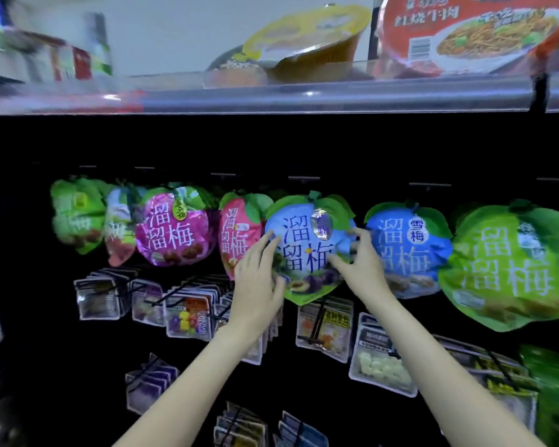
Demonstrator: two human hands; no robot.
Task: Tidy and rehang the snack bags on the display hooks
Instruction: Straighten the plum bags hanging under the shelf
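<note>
A row of round plum snack bags hangs on hooks under a shelf. In the middle hangs a light blue and purple bag (304, 243) with green leaf edges. My left hand (259, 279) lies against its left edge with fingers nearly straight. My right hand (359, 266) holds its right edge, thumb on the front and fingers curled round the side. Beside it hang a pink bag (236, 237) on the left and a blue bag (407, 246) on the right. The hook that carries the middle bag is hidden behind its top.
Further left hang a magenta bag (171, 230) and green bags (75, 214); a big green bag (510, 269) hangs at the right. Small clear packets (188, 314) hang on hooks in rows below. A shelf edge (304, 95) with instant noodle bowls (465, 30) runs overhead.
</note>
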